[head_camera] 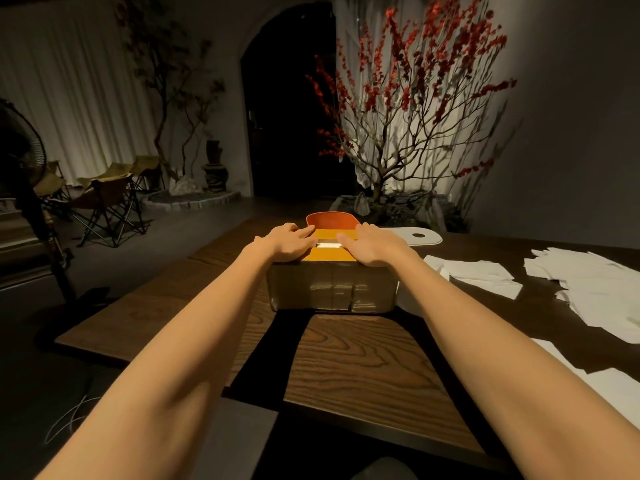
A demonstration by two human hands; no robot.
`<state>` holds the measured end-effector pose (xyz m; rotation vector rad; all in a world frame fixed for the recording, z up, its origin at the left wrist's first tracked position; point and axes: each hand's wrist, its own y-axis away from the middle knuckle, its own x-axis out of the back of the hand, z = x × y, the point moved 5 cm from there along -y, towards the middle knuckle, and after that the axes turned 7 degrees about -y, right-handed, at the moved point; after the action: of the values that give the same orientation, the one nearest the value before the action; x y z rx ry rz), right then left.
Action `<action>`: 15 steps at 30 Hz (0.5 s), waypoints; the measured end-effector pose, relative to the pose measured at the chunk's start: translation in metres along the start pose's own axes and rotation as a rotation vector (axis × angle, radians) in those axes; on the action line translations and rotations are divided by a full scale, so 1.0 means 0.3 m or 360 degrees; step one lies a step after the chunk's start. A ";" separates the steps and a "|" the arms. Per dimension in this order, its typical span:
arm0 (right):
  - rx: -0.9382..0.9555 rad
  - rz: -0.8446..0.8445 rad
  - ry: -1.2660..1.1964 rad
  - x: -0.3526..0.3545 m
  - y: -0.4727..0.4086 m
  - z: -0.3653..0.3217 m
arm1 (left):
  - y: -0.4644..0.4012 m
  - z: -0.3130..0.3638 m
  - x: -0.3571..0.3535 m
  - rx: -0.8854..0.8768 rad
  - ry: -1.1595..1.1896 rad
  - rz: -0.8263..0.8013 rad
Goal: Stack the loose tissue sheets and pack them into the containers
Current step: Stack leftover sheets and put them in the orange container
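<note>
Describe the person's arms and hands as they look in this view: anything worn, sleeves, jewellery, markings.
Both forearms are bare as far as the frame shows, with no sleeves visible. The left hand and right hand wear no gloves. No watch, bracelet or ring is visible, and no markings show in the dim light.

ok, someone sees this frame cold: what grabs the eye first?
Both hands, left hand and right hand, pressing flat on the yellow lid of a tissue box at table centre, a lit slot between them. Behind it, a red-blossom tree glows against the dim wall. Loose white tissue sheets lie scattered on the dark wooden table to the right.
</note>
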<state>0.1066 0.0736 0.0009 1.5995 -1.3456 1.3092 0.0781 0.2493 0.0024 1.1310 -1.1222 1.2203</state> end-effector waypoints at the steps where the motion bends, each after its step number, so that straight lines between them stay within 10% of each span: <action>1: 0.0014 0.0014 -0.0019 0.006 0.011 -0.007 | 0.005 -0.001 0.001 0.0010 -0.0022 0.0017; 10: 0.0190 0.0764 -0.0575 0.067 0.112 -0.047 | 0.097 -0.076 0.046 0.0221 -0.0065 0.0199; 15: 0.0307 0.0630 -0.0354 -0.016 0.122 -0.141 | 0.154 -0.153 0.050 0.0446 0.0018 0.0276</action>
<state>0.0602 0.1049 0.0040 1.7048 -1.7881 1.5662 0.0335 0.2976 0.0139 1.2525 -1.0808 1.5540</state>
